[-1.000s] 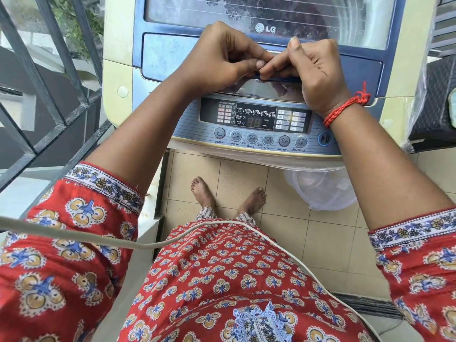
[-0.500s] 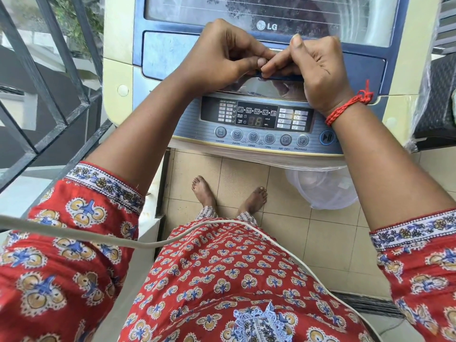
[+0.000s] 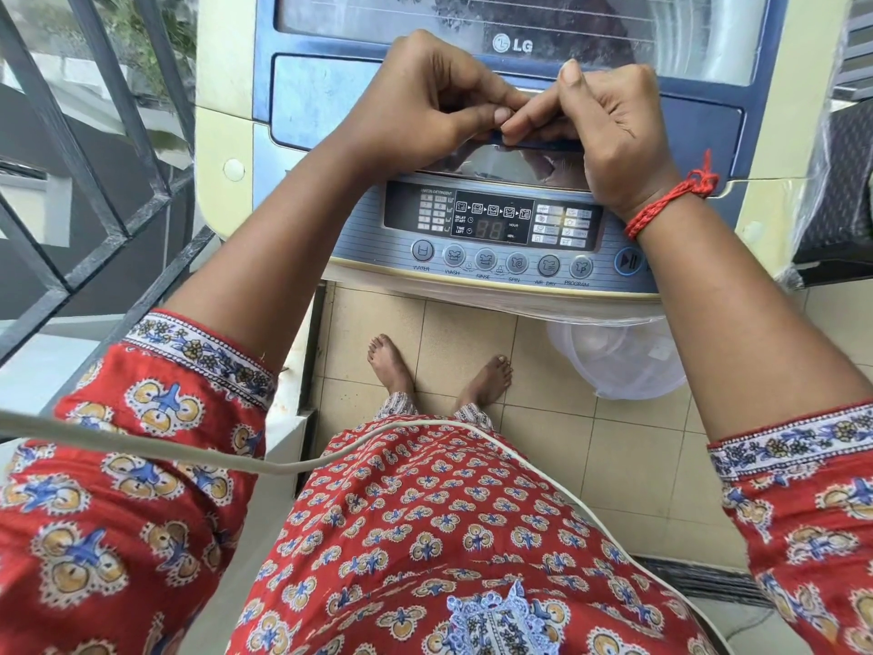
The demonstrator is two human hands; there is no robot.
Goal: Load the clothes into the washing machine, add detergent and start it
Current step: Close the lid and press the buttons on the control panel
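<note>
Head view: left hand [image 3: 439,101] and right hand [image 3: 609,130], fingers curled, both grip the front edge of the lid [image 3: 312,94] on the washing machine [image 3: 226,87], above the control panel [image 3: 491,224].

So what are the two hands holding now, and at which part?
Both the left hand and the right hand grip the washing machine lid at its front edge handle, fingers curled round the dark blue lip just above the control panel.

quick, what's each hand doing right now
Left hand: curled, pinching the dark blue lid handle of the washing machine.
Right hand: pinching the same handle.
</note>
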